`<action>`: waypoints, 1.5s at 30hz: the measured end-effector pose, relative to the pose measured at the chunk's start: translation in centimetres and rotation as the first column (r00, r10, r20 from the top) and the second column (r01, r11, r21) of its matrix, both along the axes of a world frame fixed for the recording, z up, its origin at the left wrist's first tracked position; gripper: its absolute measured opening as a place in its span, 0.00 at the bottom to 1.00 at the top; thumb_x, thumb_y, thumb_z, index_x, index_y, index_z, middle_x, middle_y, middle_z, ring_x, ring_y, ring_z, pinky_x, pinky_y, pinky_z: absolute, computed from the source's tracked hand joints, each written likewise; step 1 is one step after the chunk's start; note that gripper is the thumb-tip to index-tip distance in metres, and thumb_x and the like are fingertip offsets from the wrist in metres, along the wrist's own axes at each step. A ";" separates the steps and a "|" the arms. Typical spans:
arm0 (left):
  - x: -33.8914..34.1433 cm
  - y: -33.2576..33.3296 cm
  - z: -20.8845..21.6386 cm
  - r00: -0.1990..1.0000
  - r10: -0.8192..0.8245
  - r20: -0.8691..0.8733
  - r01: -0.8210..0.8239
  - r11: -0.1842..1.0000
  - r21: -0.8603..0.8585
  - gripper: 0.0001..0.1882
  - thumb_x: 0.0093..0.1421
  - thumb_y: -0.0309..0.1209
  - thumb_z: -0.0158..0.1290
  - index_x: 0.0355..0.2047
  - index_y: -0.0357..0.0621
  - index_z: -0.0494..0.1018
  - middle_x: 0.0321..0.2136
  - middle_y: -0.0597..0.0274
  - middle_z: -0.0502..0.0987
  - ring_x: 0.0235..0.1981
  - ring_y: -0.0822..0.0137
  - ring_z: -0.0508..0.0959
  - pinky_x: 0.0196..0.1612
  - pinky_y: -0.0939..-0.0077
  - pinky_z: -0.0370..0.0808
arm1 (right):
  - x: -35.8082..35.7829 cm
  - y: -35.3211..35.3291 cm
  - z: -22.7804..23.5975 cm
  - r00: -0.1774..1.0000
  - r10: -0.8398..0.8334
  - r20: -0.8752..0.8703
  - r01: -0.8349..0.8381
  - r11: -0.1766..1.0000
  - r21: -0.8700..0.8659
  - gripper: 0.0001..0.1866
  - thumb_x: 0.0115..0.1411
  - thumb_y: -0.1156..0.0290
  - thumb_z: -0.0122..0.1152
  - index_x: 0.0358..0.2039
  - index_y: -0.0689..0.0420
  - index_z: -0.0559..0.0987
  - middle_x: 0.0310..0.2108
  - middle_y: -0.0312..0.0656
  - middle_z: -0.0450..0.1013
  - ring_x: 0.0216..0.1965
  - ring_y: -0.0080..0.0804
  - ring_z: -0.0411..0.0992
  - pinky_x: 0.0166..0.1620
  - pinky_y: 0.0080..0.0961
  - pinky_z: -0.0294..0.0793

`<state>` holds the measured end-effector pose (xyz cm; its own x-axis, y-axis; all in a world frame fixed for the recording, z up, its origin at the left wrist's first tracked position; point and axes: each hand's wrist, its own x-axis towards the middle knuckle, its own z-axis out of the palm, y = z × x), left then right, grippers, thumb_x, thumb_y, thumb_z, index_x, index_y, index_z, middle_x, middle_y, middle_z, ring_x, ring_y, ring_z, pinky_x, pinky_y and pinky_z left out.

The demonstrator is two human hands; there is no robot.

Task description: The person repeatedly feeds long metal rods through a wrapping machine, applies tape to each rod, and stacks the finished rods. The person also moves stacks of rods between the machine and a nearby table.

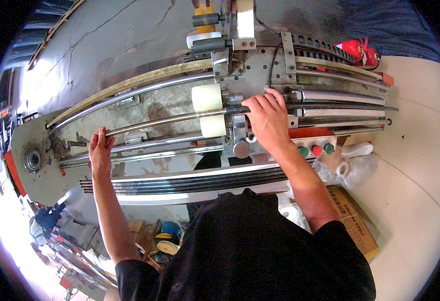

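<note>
A long, thin metal rod (162,120) lies lengthwise over the machine, shiny on the left and darker towards the right. My left hand (101,149) pinches its left end between thumb and fingers. My right hand (267,116) is closed over the rod near the machine's carriage (254,67), hiding part of it. Between my hands the rod passes between two white rollers, an upper roller (206,98) and a lower roller (212,126). Just left of my left hand's fingertips, a small hooked metal piece (77,144) sits at the machine's end.
Several dark rods (180,184) lie in a white trough along the near side. Right of them is a button box (312,145) with green and red buttons. A cardboard box (353,218) and plastic bags (358,170) sit at the right, red fire extinguishers (358,51) far right.
</note>
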<state>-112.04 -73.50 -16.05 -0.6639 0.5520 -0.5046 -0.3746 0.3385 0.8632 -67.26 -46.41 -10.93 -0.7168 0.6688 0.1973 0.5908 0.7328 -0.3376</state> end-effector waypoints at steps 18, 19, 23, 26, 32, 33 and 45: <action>2.9 5.9 3.0 0.680 -0.263 -0.684 0.152 0.964 -0.219 0.23 0.65 0.34 0.61 0.57 0.40 0.73 0.55 0.55 0.77 0.59 0.62 0.74 0.63 0.66 0.68 | 0.0 0.5 -0.1 0.999 -0.020 -0.038 0.019 0.999 -0.037 0.14 0.49 0.78 0.66 0.38 0.53 0.78 0.34 0.39 0.76 0.42 0.39 0.74 0.63 0.41 0.62; 4.1 8.2 3.3 0.548 -0.293 -0.783 0.157 0.956 -0.248 0.25 0.64 0.34 0.62 0.59 0.40 0.72 0.57 0.54 0.76 0.61 0.61 0.72 0.64 0.64 0.66 | 0.2 0.4 -0.2 0.999 -0.021 -0.044 0.019 0.999 -0.039 0.14 0.49 0.78 0.66 0.38 0.53 0.78 0.35 0.39 0.76 0.43 0.39 0.74 0.63 0.41 0.62; 10.4 19.5 1.0 0.673 -0.538 -0.508 0.595 0.801 -0.060 0.34 0.61 0.35 0.65 0.64 0.39 0.66 0.62 0.49 0.71 0.63 0.58 0.71 0.65 0.63 0.67 | 0.0 0.6 0.0 1.000 -0.019 -0.016 0.018 0.999 -0.044 0.10 0.53 0.77 0.62 0.37 0.53 0.78 0.34 0.38 0.76 0.42 0.38 0.74 0.63 0.42 0.62; 15.3 27.1 -2.0 0.694 -0.682 -0.230 0.661 0.731 -0.171 0.37 0.58 0.39 0.67 0.63 0.39 0.65 0.61 0.52 0.72 0.62 0.58 0.70 0.64 0.63 0.68 | 0.1 0.5 0.6 0.999 -0.031 -0.015 0.030 0.996 -0.088 0.15 0.48 0.80 0.65 0.38 0.53 0.78 0.35 0.39 0.76 0.43 0.39 0.74 0.64 0.42 0.62; 18.5 31.7 -5.3 0.732 -0.676 -0.087 0.675 0.736 -0.047 0.22 0.60 0.44 0.65 0.48 0.42 0.80 0.43 0.65 0.82 0.47 0.69 0.76 0.57 0.71 0.70 | 0.7 0.0 0.8 0.999 -0.039 -0.024 0.035 0.992 -0.125 0.18 0.47 0.79 0.69 0.40 0.53 0.78 0.37 0.38 0.77 0.46 0.38 0.74 0.66 0.44 0.60; 18.0 31.2 -6.6 0.738 -0.667 -0.106 0.665 0.745 -0.059 0.22 0.61 0.44 0.64 0.48 0.42 0.80 0.43 0.66 0.82 0.46 0.70 0.76 0.57 0.71 0.70 | 0.7 -0.1 0.8 0.999 -0.032 -0.025 0.029 0.991 -0.132 0.18 0.47 0.79 0.69 0.40 0.53 0.78 0.38 0.38 0.77 0.46 0.38 0.74 0.66 0.44 0.59; 12.5 19.0 -1.5 0.571 -0.780 0.257 0.814 0.578 -0.057 0.19 0.66 0.41 0.59 0.51 0.40 0.78 0.41 0.63 0.83 0.45 0.69 0.81 0.55 0.69 0.76 | 2.0 -1.5 1.3 0.999 -0.025 -0.036 0.019 0.986 -0.164 0.18 0.45 0.79 0.71 0.39 0.52 0.79 0.38 0.37 0.77 0.45 0.37 0.75 0.65 0.43 0.60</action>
<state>-99.49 -54.51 -17.58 0.1230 0.7145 -0.6888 -0.0284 0.6963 0.7172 -65.30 -47.92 -9.60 -0.6958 0.7096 0.1107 0.5905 0.6530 -0.4744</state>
